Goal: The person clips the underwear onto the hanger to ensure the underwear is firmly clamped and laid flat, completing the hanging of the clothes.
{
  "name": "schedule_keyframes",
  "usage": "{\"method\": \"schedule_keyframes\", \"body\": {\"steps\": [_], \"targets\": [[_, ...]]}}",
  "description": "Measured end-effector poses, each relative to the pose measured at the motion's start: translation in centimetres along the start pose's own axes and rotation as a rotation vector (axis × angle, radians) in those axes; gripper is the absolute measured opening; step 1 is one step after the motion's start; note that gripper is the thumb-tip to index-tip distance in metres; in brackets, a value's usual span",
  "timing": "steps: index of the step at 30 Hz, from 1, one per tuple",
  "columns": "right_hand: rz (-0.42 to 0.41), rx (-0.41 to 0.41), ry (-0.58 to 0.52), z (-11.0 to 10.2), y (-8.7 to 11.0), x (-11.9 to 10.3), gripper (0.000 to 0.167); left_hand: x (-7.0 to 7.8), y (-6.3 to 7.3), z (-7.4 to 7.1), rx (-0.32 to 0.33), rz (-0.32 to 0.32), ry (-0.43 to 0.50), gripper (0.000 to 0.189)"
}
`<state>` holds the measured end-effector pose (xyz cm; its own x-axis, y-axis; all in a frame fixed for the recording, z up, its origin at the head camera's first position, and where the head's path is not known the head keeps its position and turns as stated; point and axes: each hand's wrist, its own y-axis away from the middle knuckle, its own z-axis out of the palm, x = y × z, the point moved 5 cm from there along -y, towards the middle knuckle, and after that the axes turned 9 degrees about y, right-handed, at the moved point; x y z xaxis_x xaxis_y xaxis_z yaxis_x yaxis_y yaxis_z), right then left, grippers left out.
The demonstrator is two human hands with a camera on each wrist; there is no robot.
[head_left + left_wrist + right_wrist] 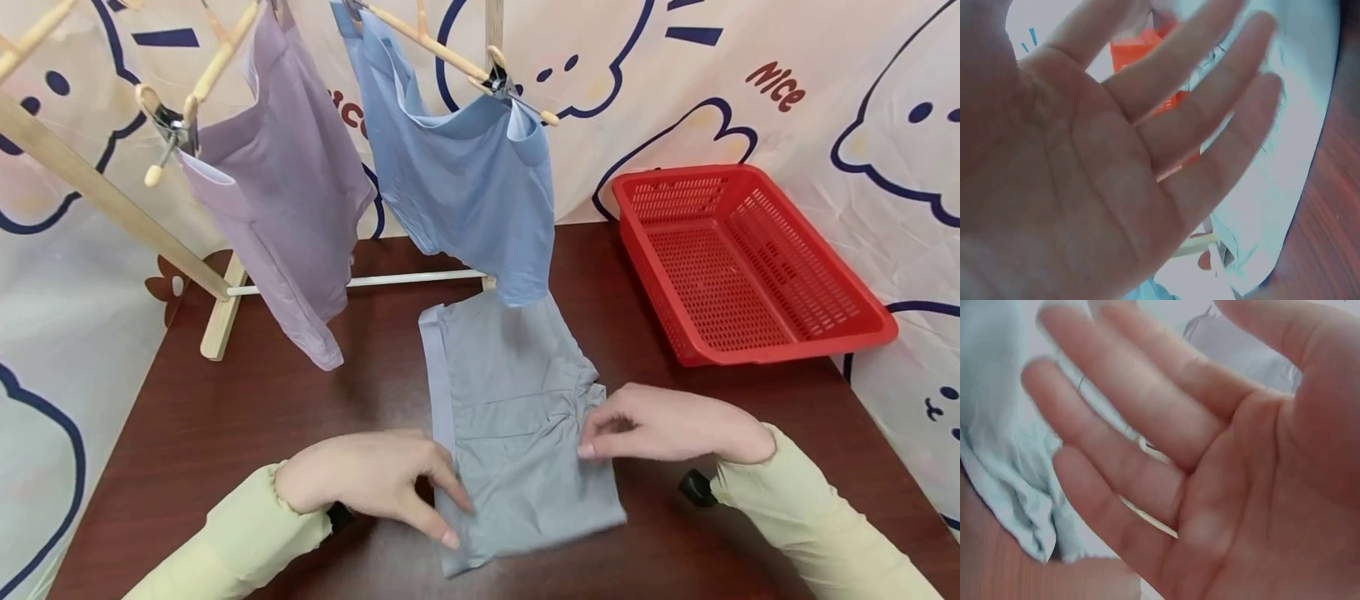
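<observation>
Grey boxer briefs (pixel 517 417) lie spread on the table, waistband to the left, with creases and a bunched edge at the right. Over the lower end of the waistband is my left hand (pixel 382 479), thumb and fingers apart. Its palm (pixel 1097 169) and loosely extended fingers show in the left wrist view. At the garment's right side, my right hand (pixel 667 423) has its fingertips right at the fabric. In the right wrist view, its fingers (pixel 1129 394) are relaxed and spread, with the crumpled edge of the briefs (pixel 1016 494) beyond them.
Lilac briefs (pixel 288 175) and blue briefs (pixel 472 175) hang from clip hangers on a wooden rack (pixel 112 196) at the back left. The blue ones overlap the grey garment's far end in the head view. A red plastic basket (pixel 660 287) stands at the back right.
</observation>
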<state>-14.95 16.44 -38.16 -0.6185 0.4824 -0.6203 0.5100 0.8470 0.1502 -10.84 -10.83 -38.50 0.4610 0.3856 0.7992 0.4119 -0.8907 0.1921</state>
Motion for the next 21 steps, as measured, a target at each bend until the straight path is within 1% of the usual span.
{"method": "schedule_keyframes", "body": {"steps": [1, 2, 3, 5, 6, 8, 10, 11, 12, 13, 16, 18, 21], "targets": [[0.028, 0.023, 0.016, -0.2, -0.2, 0.5, 0.012, -0.2, -0.1, -0.3, 0.022, -0.017, -0.014, 0.041], [0.061, 0.063, 0.034, -0.6, -0.5, 1.1, 0.011, -0.6, -0.3, -0.9, 0.071, -0.042, -0.046, 0.041], [0.096, 0.109, 0.052, -1.0, -0.9, 1.8, 0.008, -1.1, -0.5, -1.5, 0.132, -0.06, -0.073, 0.041], [0.166, 0.198, 0.082, -1.7, -1.8, 3.5, 0.006, -2.3, -1.0, -3.2, 0.279, -0.103, -0.131, 0.039], [0.194, 0.238, 0.107, -2.1, -2.4, 4.2, 0.008, -2.9, -1.3, -4.2, 0.359, -0.123, -0.151, 0.038], [0.244, 0.296, 0.146, -3.0, -3.8, 5.5, 0.015, -4.3, -1.7, -6.1, 0.503, -0.183, -0.174, 0.04], [0.27, 0.335, 0.189, -3.9, -5.5, 6.5, 0.023, -5.6, -2.3, -7.7, 0.616, -0.233, -0.211, 0.043], [0.286, 0.346, 0.215, -4.3, -6.3, 6.9, 0.027, -6.1, -2.6, -8.4, 0.661, -0.262, -0.241, 0.044], [0.3, 0.349, 0.242, -4.7, -7.1, 7.3, 0.03, -6.7, -3.0, -8.9, 0.689, -0.291, -0.271, 0.044], [0.314, 0.344, 0.266, -5.0, -7.9, 7.6, 0.033, -7.2, -3.4, -9.3, 0.702, -0.325, -0.305, 0.044], [0.354, 0.31, 0.323, -5.6, -10.0, 8.7, 0.035, -8.4, -4.6, -10.0, 0.7, -0.418, -0.412, 0.039], [0.368, 0.297, 0.348, -5.9, -11.0, 9.3, 0.033, -8.9, -5.2, -10.3, 0.686, -0.46, -0.461, 0.033], [0.395, 0.306, 0.397, -6.2, -12.2, 10.2, 0.028, -9.3, -5.7, -10.6, 0.686, -0.497, -0.508, 0.029]]}}
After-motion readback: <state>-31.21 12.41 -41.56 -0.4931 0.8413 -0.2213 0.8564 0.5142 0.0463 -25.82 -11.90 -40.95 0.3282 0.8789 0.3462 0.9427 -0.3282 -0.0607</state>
